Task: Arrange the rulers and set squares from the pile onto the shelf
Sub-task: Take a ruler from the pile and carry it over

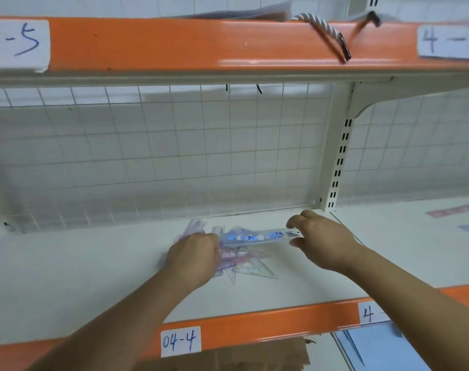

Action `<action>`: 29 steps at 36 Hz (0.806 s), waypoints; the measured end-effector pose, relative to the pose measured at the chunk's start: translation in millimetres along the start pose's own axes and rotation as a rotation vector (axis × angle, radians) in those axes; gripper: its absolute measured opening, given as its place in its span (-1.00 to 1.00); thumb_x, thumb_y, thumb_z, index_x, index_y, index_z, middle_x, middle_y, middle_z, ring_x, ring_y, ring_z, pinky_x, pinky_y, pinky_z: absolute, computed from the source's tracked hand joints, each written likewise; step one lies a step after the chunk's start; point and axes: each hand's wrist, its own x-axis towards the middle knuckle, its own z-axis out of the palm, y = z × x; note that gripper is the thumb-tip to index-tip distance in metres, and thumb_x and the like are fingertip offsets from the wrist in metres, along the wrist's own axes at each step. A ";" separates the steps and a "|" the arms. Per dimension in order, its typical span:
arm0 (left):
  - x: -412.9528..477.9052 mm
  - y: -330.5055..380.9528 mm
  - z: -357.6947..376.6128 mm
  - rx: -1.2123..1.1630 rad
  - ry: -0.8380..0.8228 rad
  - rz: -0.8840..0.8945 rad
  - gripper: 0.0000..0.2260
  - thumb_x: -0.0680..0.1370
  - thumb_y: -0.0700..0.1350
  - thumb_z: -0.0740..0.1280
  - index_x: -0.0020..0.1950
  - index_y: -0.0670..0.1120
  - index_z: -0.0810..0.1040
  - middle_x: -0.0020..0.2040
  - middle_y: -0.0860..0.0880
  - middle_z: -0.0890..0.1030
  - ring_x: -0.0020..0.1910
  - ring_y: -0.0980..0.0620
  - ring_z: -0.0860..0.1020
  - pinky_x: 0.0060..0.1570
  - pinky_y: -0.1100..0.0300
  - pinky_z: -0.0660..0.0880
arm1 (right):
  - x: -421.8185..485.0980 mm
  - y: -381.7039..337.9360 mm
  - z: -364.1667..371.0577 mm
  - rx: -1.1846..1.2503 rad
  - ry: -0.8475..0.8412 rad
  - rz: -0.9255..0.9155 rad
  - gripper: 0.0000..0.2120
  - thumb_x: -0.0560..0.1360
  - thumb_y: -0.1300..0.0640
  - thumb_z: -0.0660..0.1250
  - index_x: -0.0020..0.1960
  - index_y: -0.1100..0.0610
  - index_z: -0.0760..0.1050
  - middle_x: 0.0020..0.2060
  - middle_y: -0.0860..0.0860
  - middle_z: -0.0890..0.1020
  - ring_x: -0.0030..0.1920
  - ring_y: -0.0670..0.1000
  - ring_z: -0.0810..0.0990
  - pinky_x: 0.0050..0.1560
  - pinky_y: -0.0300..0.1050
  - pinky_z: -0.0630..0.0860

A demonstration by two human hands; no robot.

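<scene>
A pile of clear rulers and set squares (245, 263) with pink and blue prints lies on the white shelf (94, 277). My left hand (194, 254) rests over the pile's left side, fingers curled onto the pieces. A clear ruler with blue print (254, 237) is lifted just above the pile. My right hand (319, 236) pinches its right end between thumb and fingers, while its left end reaches my left hand. A set square's point (265, 271) sticks out toward the front of the pile.
A wire grid backs the shelf (174, 156). An orange upper shelf edge (201, 44) hangs overhead with a rope handle (324, 30). An upright post (337, 156) divides the bays. Pink and blue rulers (453, 210) lie on the right-hand shelf. Cardboard (241, 357) sits below.
</scene>
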 end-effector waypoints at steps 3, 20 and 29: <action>1.8 13.3 1.8 0.022 -0.029 0.027 -0.79 0.61 -0.08 0.15 0.10 -0.06 0.56 0.10 -0.04 0.62 0.12 -0.02 0.56 0.01 0.18 0.44 | -12.2 11.9 -4.6 -0.021 -0.001 0.026 -0.66 0.58 0.00 0.23 0.34 0.00 0.36 0.18 -0.04 0.45 0.11 0.03 0.51 -0.12 -0.15 0.42; 14.3 189.3 8.6 -0.085 -0.004 0.166 -0.80 0.60 -0.06 0.14 0.01 -0.08 0.53 0.04 -0.05 0.59 0.06 -0.08 0.53 -0.08 0.11 0.46 | -110.6 163.2 -44.5 -0.056 0.015 0.176 -0.66 0.57 0.00 0.25 0.33 0.00 0.37 0.18 -0.03 0.46 0.11 0.04 0.52 -0.13 -0.18 0.37; 0.0 309.5 17.7 -0.112 -0.034 0.173 -0.79 0.61 -0.06 0.13 0.04 -0.09 0.53 0.02 -0.03 0.58 0.01 -0.06 0.53 -0.10 0.15 0.46 | -170.0 269.7 -56.8 -0.073 -0.024 0.209 -0.67 0.59 0.01 0.22 0.34 -0.02 0.35 0.22 -0.04 0.43 0.14 0.02 0.51 -0.10 -0.16 0.39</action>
